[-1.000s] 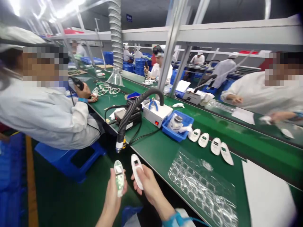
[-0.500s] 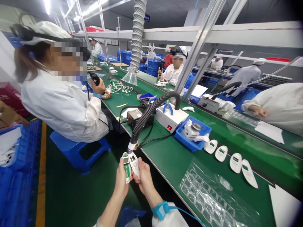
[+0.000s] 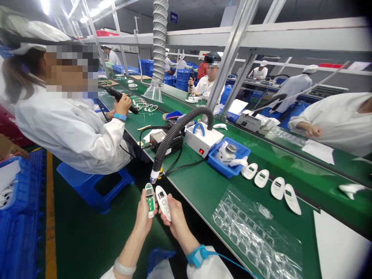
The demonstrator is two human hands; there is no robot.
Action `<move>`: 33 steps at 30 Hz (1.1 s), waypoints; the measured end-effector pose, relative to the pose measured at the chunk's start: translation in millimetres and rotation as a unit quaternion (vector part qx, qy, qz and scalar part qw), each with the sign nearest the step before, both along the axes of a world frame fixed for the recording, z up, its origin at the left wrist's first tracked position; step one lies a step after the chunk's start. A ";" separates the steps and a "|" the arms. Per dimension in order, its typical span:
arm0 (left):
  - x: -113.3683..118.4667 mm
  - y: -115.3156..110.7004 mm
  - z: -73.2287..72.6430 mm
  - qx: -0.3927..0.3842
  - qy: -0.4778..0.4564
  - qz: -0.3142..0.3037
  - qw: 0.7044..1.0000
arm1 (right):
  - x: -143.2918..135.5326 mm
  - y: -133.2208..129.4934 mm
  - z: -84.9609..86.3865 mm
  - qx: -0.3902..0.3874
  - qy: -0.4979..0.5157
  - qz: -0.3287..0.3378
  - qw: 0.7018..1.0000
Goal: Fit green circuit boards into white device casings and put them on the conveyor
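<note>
In a busy workshop, a long green counter [image 3: 190, 184] crosses the view. At left, a co-worker [image 3: 66, 131] in white sits on a blue stool [image 3: 87, 190]. Near the middle, below a black hose [image 3: 166, 145], the left hand [image 3: 143, 212] grips a green circuit board [image 3: 150, 203]. Just beside it, the right hand [image 3: 176, 216] grips a white cover [image 3: 162, 203]. Further right are a blue bin [image 3: 220, 167], crinkled clear plastic [image 3: 252, 236] and four similar covers [image 3: 262, 178].

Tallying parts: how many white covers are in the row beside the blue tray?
4: one cover beside the blue tray, a second right of it, then two farther right. None appears hidden.
</note>
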State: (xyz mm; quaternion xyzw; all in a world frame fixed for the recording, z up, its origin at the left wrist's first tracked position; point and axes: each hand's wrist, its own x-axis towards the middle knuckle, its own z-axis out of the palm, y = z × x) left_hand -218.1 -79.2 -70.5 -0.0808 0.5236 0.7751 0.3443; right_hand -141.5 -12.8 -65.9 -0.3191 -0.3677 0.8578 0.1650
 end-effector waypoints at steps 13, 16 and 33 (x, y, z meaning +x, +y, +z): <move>70.0 -36.0 34.3 -0.011 -0.073 -0.134 0.988 | 133.6 -17.1 44.1 -0.102 0.103 -0.036 0.989; 85.1 -32.3 51.9 -0.027 -0.057 -0.159 0.985 | 142.4 -16.2 49.4 -0.050 0.099 -0.020 0.994; 148.4 7.6 65.4 -0.043 0.112 -0.283 0.952 | 171.2 -10.6 58.9 0.182 0.019 -0.052 0.982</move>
